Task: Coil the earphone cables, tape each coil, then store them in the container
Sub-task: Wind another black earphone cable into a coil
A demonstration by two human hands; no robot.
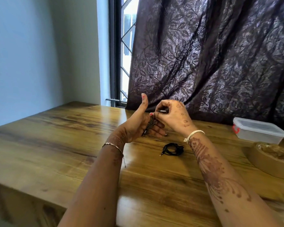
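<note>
**Cable wound on left hand**

Landmark: black coil (173, 149) lying on the table (56, 145).

Left hand (138, 125) raised just behind the coil. Thumb up, fingers straight and together, cable (149, 126) looped round them.

Right hand (174, 118) touching the left, pinching the cable's plug (162, 110) at its fingertips.

Container (259, 130), lid on, well right of the coil. Tape (272, 159) also right, nearer me.

We've got one wide-angle head cam, looking forward and down over the tabletop (56, 141) toward the curtain (220, 54), fairly close.
</note>
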